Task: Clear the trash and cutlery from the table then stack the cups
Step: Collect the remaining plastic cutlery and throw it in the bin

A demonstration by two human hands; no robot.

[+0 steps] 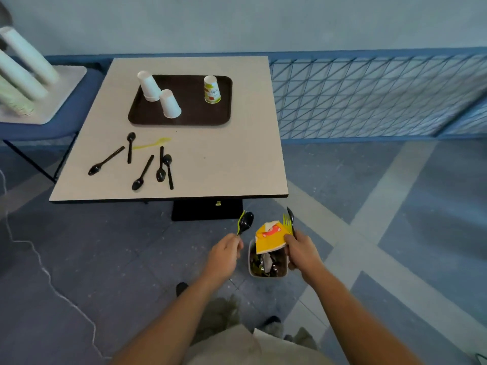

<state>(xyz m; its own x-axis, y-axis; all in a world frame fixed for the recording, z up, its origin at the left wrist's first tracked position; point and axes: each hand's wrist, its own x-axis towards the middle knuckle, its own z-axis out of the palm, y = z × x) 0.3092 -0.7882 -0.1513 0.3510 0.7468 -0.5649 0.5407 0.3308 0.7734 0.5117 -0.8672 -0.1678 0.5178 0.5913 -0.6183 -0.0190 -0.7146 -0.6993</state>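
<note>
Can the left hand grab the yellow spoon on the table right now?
Probably not yet. The left hand grips a black spoon and is down by the bin, off the table's near edge. Nothing covers the yellow spoon, so once the hand is free the way looks open.

Single head cam, looks fwd and down; table [168, 127] ahead, hands near

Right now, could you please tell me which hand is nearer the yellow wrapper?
Right. The right hand grips the yellow wrapper by its right edge, over the bin; the left hand holds a black spoon, apart on the wrapper's left.
</note>
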